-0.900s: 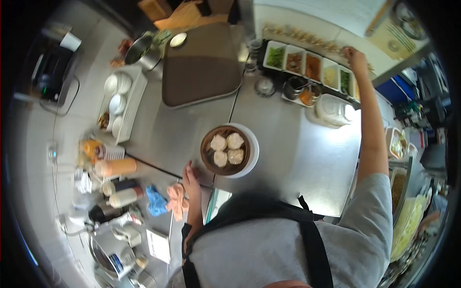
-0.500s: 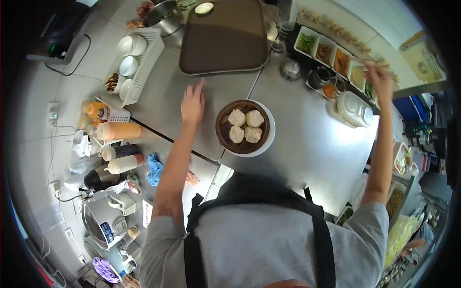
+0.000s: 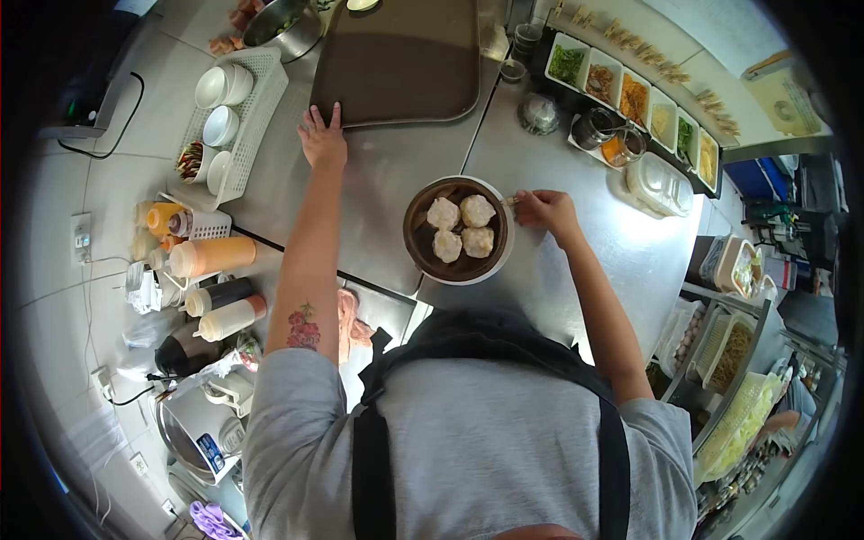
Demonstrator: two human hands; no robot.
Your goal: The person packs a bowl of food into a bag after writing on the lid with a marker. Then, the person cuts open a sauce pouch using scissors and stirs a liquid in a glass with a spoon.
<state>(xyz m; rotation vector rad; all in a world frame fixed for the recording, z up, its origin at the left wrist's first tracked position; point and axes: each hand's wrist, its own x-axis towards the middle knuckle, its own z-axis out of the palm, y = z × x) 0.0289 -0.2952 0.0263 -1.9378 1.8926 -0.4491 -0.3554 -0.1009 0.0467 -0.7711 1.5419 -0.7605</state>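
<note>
A round, dark brown steamer basket (image 3: 417, 247) rests on a white plate (image 3: 509, 236) on the steel counter. Several pale shumai dumplings (image 3: 460, 228) sit inside it. My right hand (image 3: 551, 213) is at the plate's right rim, its fingertips pinching what looks like a small wooden clothespin (image 3: 514, 200). At the upper left, my left hand (image 3: 323, 142) lies on the counter with fingers spread. Its fingertips are at the near left corner of a large brown tray (image 3: 400, 67); whether they touch it I cannot tell.
Topping containers (image 3: 634, 97) line the back right, below clothespins (image 3: 627, 38) clipped along a rail. A clear plastic tub (image 3: 660, 186) and sauce jars (image 3: 594, 129) stand before them. At left are a white basket (image 3: 254, 135) of bowls and several squeeze bottles (image 3: 216, 256).
My right hand has come from the topping containers and rail down left to the plate's rim, with a small clothespin-like piece. My left hand has shifted up left to the tray's corner.
</note>
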